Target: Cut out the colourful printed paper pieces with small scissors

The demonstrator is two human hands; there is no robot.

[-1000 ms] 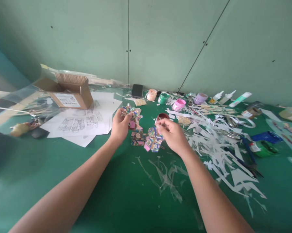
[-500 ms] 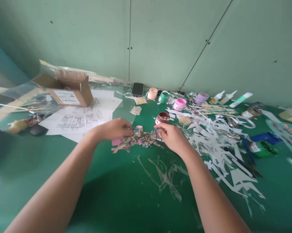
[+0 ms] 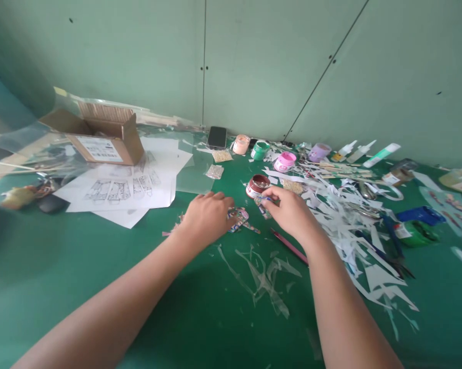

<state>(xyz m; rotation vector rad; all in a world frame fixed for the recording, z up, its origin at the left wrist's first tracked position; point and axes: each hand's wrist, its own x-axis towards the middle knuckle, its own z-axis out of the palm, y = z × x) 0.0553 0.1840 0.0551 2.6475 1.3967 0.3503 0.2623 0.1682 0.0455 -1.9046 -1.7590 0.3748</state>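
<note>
One patterned cutout (image 3: pixel 263 209) is being pinched by right hand (image 3: pixel 291 211), thumb and fingers narrow, near maroon paint jar (image 3: pixel 253 193), presumably for control. Other cutouts (image 3: pixel 239 220) on green tabletop (image 3: pixel 200 328) are being covered by left hand (image 3: pixel 206 218), perhaps for steadying; its finger closure is being hidden.

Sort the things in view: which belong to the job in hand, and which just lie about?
In use:
patterned piece pinched in right hand
other patterned pieces at left hand

Apparently lying about:
cardboard box
printed sheets
white paper scraps
pink jar
maroon jar, though near the right hand
</note>
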